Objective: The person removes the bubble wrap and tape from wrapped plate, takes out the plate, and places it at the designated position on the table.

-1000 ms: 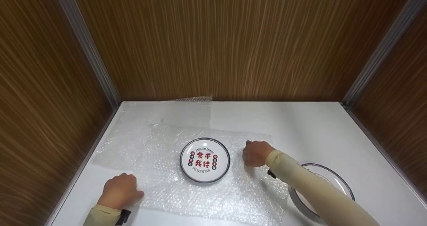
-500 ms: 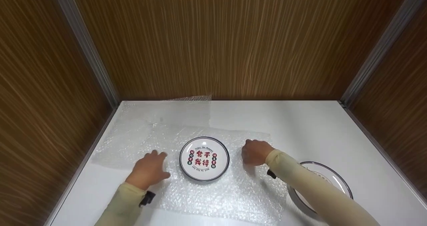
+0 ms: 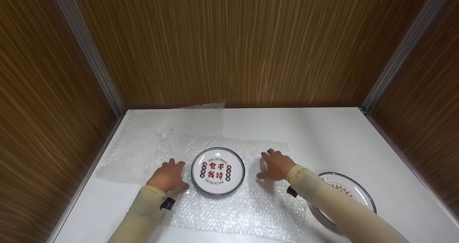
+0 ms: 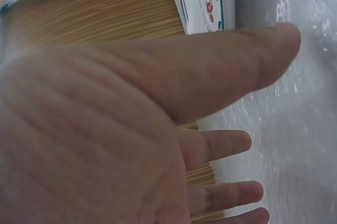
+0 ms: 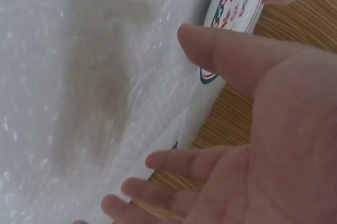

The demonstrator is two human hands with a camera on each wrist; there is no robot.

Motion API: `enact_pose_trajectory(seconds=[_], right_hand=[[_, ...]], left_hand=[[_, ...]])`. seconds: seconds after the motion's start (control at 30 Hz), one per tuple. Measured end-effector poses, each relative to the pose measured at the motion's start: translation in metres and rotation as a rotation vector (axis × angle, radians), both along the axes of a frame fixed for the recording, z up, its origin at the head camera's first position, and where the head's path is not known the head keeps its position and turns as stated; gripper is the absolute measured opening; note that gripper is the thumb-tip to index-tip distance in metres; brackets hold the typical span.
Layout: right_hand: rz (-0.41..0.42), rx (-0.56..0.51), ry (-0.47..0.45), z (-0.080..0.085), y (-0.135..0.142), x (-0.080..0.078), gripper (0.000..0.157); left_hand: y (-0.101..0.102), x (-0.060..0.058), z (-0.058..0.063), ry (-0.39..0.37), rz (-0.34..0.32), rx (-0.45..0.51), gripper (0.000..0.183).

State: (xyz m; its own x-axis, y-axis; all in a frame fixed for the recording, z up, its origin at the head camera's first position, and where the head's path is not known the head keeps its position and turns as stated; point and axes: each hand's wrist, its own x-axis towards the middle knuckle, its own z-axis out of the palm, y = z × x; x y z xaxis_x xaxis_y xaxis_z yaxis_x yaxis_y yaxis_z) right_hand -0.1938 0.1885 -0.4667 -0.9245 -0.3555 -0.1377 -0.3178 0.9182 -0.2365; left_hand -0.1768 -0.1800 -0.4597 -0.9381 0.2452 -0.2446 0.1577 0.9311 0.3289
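Note:
A white plate [image 3: 218, 189] with a dark rim and red lettering lies on a sheet of bubble wrap [image 3: 236, 214]. My left hand [image 3: 168, 176] is just left of the plate, fingers spread and thumb toward its rim. On the other side, a little farther off, my right hand [image 3: 276, 166] is spread over the bubble wrap, its thumb pointing at the plate. Neither hand holds anything. Both wrist views show straight, parted fingers, with part of the plate [image 4: 202, 3] beyond the left thumb and the plate [image 5: 237, 3] beyond the right thumb.
A larger rimmed dish [image 3: 362, 194] stands on the white table [image 3: 322, 135] at the right, partly hidden under my right forearm. More bubble wrap [image 3: 179, 123] reaches to the back left. Wood-grain panels [image 3: 229, 46] enclose the back and both sides.
My left hand has moved right and away from me, from the wrap's front left edge to beside the plate. My right hand's fingers have spread from a curled pose. The plate stays put.

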Motion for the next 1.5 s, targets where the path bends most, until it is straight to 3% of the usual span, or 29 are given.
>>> enact_pose_trajectory(seconds=[0.1,0.23,0.5,0.73,0.83,1.0,1.13,1.3,1.5], right_hand=[[-0.055,0.024,-0.064,-0.002,-0.005,0.001,0.089],[-0.069,0.081,-0.112,-0.012,-0.009,0.000,0.091],[-0.061,0.143,-0.052,-0.030,-0.010,-0.002,0.085],[-0.074,0.150,-0.080,-0.024,-0.012,-0.002,0.087],[-0.075,0.172,-0.080,-0.021,-0.013,-0.004,0.081],[-0.062,0.064,0.002,-0.013,-0.020,-0.005,0.051],[-0.031,-0.098,0.064,-0.008,-0.030,-0.006,0.046],[-0.030,-0.243,-0.050,-0.010,-0.044,-0.013,0.036],[-0.088,-0.335,-0.201,-0.011,-0.052,-0.025,0.023]], left_hand=[[0.000,0.000,-0.001,-0.007,-0.002,0.017,0.082],[0.000,0.000,-0.002,-0.018,0.000,0.033,0.084],[0.003,0.001,-0.006,-0.008,0.008,0.048,0.089],[0.007,0.000,-0.008,0.039,0.002,0.034,0.084],[0.007,0.001,-0.008,0.039,0.005,0.037,0.083],[0.007,0.001,-0.007,0.050,-0.001,0.038,0.082],[0.008,0.001,-0.008,0.052,-0.004,0.044,0.086],[0.008,0.003,-0.007,0.030,-0.011,0.036,0.093],[0.009,0.003,-0.010,0.011,-0.029,0.000,0.097]])
